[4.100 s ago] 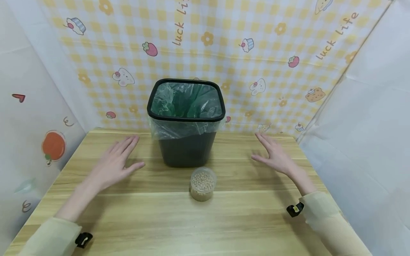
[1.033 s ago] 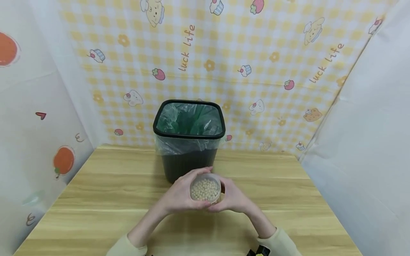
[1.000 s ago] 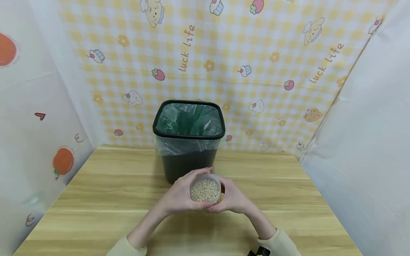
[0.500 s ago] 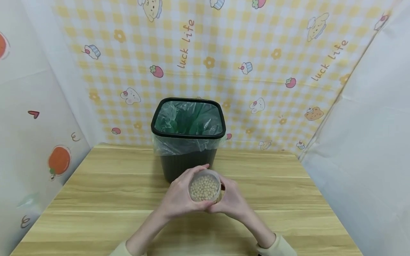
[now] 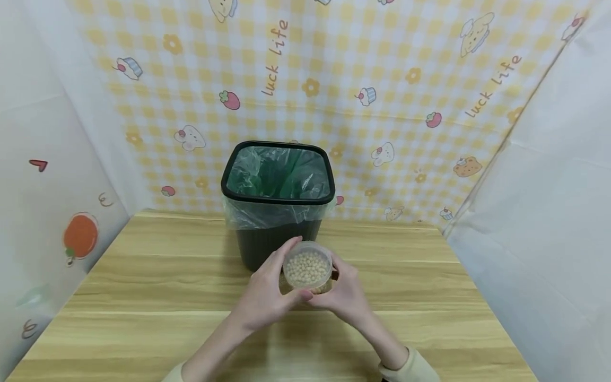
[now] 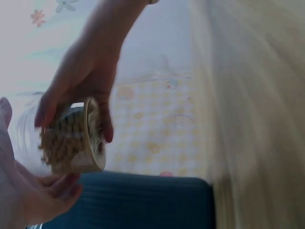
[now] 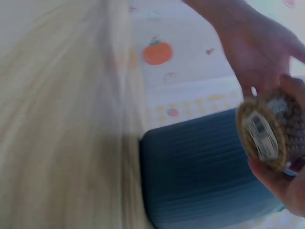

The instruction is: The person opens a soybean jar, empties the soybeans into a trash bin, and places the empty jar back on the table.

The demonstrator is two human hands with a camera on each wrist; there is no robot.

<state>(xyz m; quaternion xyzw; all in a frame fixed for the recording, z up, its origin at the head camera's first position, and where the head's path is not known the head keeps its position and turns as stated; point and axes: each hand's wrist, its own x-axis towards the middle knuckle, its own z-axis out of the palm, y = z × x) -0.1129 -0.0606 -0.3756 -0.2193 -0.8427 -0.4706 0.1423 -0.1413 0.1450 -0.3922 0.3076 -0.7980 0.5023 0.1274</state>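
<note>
In the head view I hold a clear plastic jar (image 5: pixel 307 265) filled with small round beige beans, in front of a dark bin. My left hand (image 5: pixel 262 297) curves round its left side, and my right hand (image 5: pixel 347 294) grips its right side. The thumbs meet at the near side. From the left wrist, the jar (image 6: pixel 71 138) appears raised off the table, with beans visible through its wall. Its underside carries a white barcode label (image 7: pixel 262 133) in the right wrist view. Parts of the far fingers are hidden behind the jar.
The dark bin (image 5: pixel 279 236) stands at the back of the wooden table (image 5: pixel 157 286), lined with a clear bag and greenish inside. Behind it hangs a yellow checked cloth (image 5: pixel 305 58). White sheets (image 5: pixel 549 212) flank the table on both sides.
Earlier the jar stood on the table and both hands were apart, fingers spread. Both hands then took hold and lifted it. Over the last half second it has shifted slightly toward the bin.
</note>
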